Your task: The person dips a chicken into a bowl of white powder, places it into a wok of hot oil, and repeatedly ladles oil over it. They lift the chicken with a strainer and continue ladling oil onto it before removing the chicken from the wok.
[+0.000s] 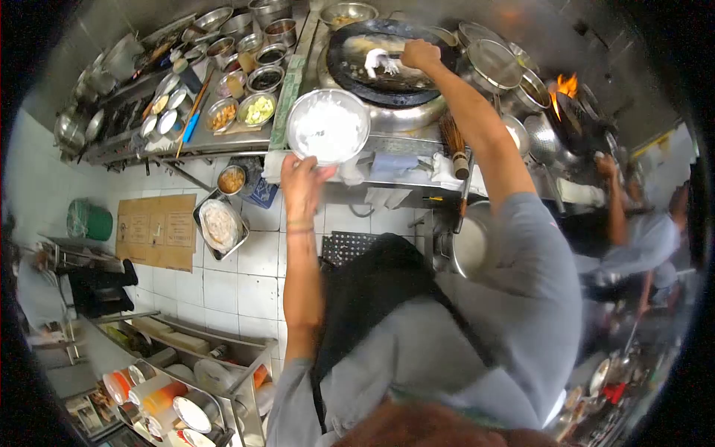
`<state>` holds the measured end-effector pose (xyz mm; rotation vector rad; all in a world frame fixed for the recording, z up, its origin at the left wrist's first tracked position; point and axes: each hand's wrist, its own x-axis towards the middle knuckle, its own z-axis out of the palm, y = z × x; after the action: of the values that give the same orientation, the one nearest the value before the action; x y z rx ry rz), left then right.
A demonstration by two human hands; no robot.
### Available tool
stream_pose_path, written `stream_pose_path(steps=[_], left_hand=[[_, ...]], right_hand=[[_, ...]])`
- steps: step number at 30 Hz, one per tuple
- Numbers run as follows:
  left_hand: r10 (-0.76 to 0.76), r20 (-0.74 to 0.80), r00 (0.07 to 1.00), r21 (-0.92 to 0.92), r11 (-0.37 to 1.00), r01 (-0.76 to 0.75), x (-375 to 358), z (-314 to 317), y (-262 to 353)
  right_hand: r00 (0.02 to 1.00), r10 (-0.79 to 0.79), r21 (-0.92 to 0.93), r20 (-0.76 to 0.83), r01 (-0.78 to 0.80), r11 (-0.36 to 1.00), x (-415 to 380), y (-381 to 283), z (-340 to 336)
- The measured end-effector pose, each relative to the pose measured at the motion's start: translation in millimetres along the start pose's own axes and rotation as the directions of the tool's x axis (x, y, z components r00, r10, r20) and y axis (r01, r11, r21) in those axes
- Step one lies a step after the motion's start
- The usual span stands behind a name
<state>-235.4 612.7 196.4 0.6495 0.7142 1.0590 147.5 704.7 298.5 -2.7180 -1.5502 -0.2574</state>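
Observation:
My left hand grips the near rim of a round metal bowl, with the thumb along its edge. White powder fills much of the bowl. Over the large dark wok, my right hand is held with its fingers closed; whether anything is in them is hidden. A white-coated piece lies in the wok, just left of that hand. Bubbling liquid shows around the piece.
Bowls of cut food stand on the left counter. A bamboo brush lies right of the wok, below a strainer. Flames rise at another wok, where a co-worker's hand shows. A tray with pale food sits lower left.

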Motion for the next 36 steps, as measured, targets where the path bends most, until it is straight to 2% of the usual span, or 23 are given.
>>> stream_pose_path(steps=[3, 4, 7, 9, 11, 13, 14, 15, 16, 17, 18, 19, 20, 21, 22, 24, 25, 26, 31, 32, 35, 36], left_hand=[[-0.018, -0.029, 0.999, 0.031, 0.999, 0.019, -34, -27, 2], [-0.027, -0.057, 0.998, 0.038, 0.999, 0.030, -46, -31, 4], [-0.099, -0.089, 0.991, 0.063, 0.993, 0.105, -81, -42, 10], [-0.161, -0.040, 0.986, 0.075, 0.984, 0.164, -87, -55, 5], [-0.263, 0.012, 0.965, 0.068, 0.963, 0.262, -88, -60, -5], [-0.407, 0.114, 0.906, 0.140, 0.910, 0.391, -80, -61, -21], [-0.469, 0.156, 0.869, 0.161, 0.880, 0.446, -78, -57, -30], [-0.541, 0.205, 0.816, 0.188, 0.840, 0.509, -77, -52, -43], [-0.559, 0.213, 0.801, 0.246, 0.825, 0.509, -77, -54, -54], [-0.550, 0.305, 0.778, 0.257, 0.834, 0.488, -84, -48, -63], [-0.590, 0.342, 0.731, 0.390, 0.797, 0.461, -81, -42, -62], [-0.649, 0.343, 0.678, 0.463, 0.746, 0.479, -90, -37, -81], [-0.693, 0.335, 0.638, 0.538, 0.697, 0.474, -99, -31, -99], [-0.751, 0.357, 0.556, 0.609, 0.638, 0.471, -107, -25, -116], [-0.794, 0.362, 0.488, 0.671, 0.585, 0.454, -118, -20, -135], [-0.854, 0.341, 0.393, 0.760, 0.497, 0.419, -148, -11, -168], [-0.881, 0.334, 0.335, 0.798, 0.453, 0.398, -111, -2, -152], [-0.894, 0.336, 0.296, 0.828, 0.430, 0.359, -120, 3, -177], [-0.931, 0.325, 0.166, 0.927, 0.348, 0.138, -207, 28, -239], [-0.934, 0.331, 0.138, 0.927, 0.349, 0.140, -227, 32, -248], [-0.952, 0.306, -0.004, 0.949, 0.305, 0.075, -281, 40, -278], [-0.957, 0.291, -0.024, 0.956, 0.289, 0.050, -302, 42, -285]], right_hand=[[0.986, 0.013, 0.077, -0.167, 0.000, 0.997, -19, 20, -11], [0.977, 0.068, 0.204, -0.204, -0.026, 0.979, -35, 27, -20], [0.953, 0.153, 0.398, -0.261, -0.038, 0.917, -81, 73, -9], [0.954, 0.253, 0.635, -0.160, -0.097, 0.766, -135, 103, 5], [0.949, 0.295, 0.728, -0.112, -0.124, 0.674, -227, 106, -4], [0.920, 0.383, 0.829, 0.078, -0.274, 0.488, -314, 120, 26], [0.841, 0.500, 0.864, 0.206, -0.396, 0.311, -361, 119, 44], [0.773, 0.502, 0.853, 0.388, -0.507, 0.123, -405, 105, 18], [0.632, 0.617, 0.797, 0.470, -0.604, 0.011, -445, 101, 28], [0.581, 0.691, 0.844, 0.431, -0.529, -0.082, -487, 99, 45], [0.417, 0.749, 0.820, 0.514, -0.495, -0.287, -517, 77, 35], [0.382, 0.712, 0.796, 0.589, -0.424, -0.431, -564, 82, 47], [0.334, 0.727, 0.789, 0.600, -0.401, -0.466, -595, 68, 13], [0.304, 0.787, 0.836, 0.537, -0.320, -0.446, -626, 60, 8], [0.316, 0.808, 0.861, 0.498, -0.292, -0.417, -663, 62, 22], [0.216, 0.871, 0.898, 0.440, -0.084, -0.433, -728, 54, 35], [0.146, 0.868, 0.880, 0.475, -0.069, -0.470, -690, 22, 2], [0.118, 0.881, 0.889, 0.459, -0.048, -0.456, -701, 24, 6], [0.035, 0.901, 0.895, 0.433, 0.096, -0.435, -782, 18, -1], [0.005, 0.912, 0.905, 0.409, 0.122, -0.407, -793, 20, 10], [-0.064, 0.941, 0.938, 0.333, 0.121, -0.324, -826, 17, -10], [-0.086, 0.951, 0.952, 0.298, 0.097, -0.289, -841, 17, -17]])
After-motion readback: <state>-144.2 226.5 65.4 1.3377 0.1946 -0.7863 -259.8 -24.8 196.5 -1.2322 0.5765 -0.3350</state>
